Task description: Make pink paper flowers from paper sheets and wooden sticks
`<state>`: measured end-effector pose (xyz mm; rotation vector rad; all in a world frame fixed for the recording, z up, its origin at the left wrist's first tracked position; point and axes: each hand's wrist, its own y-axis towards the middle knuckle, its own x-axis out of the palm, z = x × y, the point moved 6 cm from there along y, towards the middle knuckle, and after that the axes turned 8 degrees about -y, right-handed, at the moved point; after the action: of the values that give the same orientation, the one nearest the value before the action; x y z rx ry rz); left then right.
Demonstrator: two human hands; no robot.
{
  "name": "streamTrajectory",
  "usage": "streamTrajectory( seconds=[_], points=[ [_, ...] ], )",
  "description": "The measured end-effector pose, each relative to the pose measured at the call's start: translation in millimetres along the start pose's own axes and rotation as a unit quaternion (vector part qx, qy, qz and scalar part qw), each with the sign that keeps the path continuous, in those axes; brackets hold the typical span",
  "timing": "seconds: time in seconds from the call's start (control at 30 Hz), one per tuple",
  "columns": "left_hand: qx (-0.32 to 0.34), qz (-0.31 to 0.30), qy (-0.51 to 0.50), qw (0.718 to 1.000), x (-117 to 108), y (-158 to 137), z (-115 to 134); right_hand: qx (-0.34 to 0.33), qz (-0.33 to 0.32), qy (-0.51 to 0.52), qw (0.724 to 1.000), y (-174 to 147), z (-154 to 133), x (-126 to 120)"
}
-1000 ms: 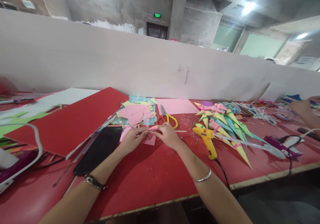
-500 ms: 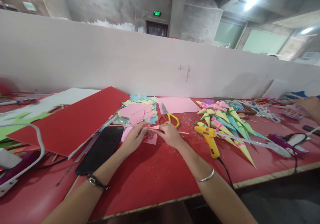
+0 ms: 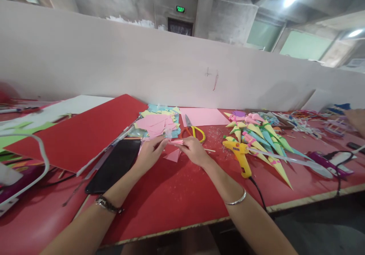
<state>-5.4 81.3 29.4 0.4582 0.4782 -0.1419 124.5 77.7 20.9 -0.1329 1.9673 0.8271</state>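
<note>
My left hand (image 3: pixel 151 152) and my right hand (image 3: pixel 195 150) face each other over the red table, fingers pinched. Between them is a small piece of pink paper (image 3: pixel 176 142), gripped at both ends; my fingers cover part of it. Just below lies another pink paper piece (image 3: pixel 173 156). Behind my hands sits a pile of cut paper (image 3: pixel 155 124), pink on top, with yellow and blue under it. Scissors (image 3: pixel 199 134) with red and yellow handles rest behind my right hand. A black phone (image 3: pixel 115 167) lies beside my left forearm.
To the right lie a yellow glue gun (image 3: pixel 242 158) with its cord and several paper cones (image 3: pixel 270 143). A large red sheet (image 3: pixel 82 133) covers the left side. A pink sheet (image 3: pixel 203 117) is near the white partition (image 3: pixel 142 68). Another person's arm (image 3: pixel 356 120) shows at far right.
My hands still hold the pink paper, with only slight finger movement. The whole view has tilted a little. The loose pink piece below now shows a more triangular shape.
</note>
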Motion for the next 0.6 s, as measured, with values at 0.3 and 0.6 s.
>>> streamTrajectory(
  seconds=[0.3, 0.6],
  points=[
    [-0.094, -0.035, -0.082, 0.992, 8.5, -0.9, -10.3, -0.055, -0.015, -0.108, 0.992, -1.0, -14.3, -4.5],
    [0.008, -0.056, 0.07, 0.996, 5.7, -2.3, -0.4, 0.021, -0.067, 0.049, 0.996, 0.4, 0.9, 3.7]
  ],
)
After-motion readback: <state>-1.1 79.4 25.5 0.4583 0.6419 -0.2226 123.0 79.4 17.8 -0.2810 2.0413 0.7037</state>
